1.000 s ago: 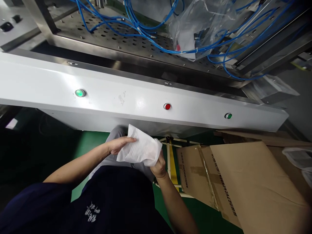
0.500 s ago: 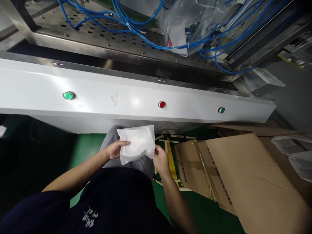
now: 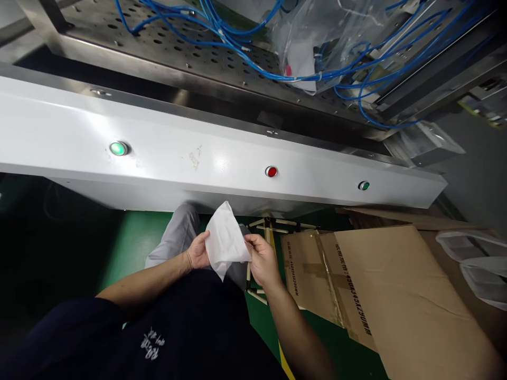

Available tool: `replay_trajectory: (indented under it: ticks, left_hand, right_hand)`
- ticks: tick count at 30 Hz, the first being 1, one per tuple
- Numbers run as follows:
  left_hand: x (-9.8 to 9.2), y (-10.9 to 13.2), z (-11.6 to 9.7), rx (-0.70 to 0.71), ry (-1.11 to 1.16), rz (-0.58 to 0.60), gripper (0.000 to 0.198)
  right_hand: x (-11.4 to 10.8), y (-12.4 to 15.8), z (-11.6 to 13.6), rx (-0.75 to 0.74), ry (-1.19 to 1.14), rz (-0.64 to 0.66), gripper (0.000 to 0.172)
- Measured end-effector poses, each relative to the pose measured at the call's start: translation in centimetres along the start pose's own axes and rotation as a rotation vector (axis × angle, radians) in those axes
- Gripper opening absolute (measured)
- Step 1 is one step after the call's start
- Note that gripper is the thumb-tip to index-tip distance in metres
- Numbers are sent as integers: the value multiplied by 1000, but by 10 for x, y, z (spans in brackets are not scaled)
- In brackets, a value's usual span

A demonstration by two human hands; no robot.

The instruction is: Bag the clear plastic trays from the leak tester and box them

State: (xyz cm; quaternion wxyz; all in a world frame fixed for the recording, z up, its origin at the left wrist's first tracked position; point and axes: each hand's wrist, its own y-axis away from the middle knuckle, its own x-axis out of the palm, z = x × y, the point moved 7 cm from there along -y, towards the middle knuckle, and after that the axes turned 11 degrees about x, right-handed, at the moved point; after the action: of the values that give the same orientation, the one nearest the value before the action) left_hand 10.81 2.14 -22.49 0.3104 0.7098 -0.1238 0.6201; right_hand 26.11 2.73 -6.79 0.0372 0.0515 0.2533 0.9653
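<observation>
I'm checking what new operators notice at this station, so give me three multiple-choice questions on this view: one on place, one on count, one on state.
1. Where is the white packet?
A. On the perforated steel shelf
B. Between the left hand and the right hand
C. Inside the clear plastic bag

2. How many indicator lights are on the white panel?
A. Two
B. Four
C. Three

3. What state is the cardboard carton in?
A. Brown tape runs across its seam
B. It is tied with blue tubing
C. It is wrapped in clear film

Answers:
1. B: both hands hold it up.
2. C: a green light, a red light and a smaller green light show.
3. A: the tape lies on top.
</observation>
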Motion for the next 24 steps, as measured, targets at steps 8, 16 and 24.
replay_trajectory:
  ticks: [8, 16, 24]
  left_hand:
    - [5, -14, -15, 112, -22, -163, 77]
    - [41, 10, -25, 84, -516, -344, 61]
    - [38, 9, 16, -271, -768, -330, 71]
  right_hand:
    - [-44, -8, -1, -128, -152, -167, 61]
    - [-15, 8, -60, -71, -92, 149, 114]
    - [-55, -5, -47, -170, -38, -232, 53]
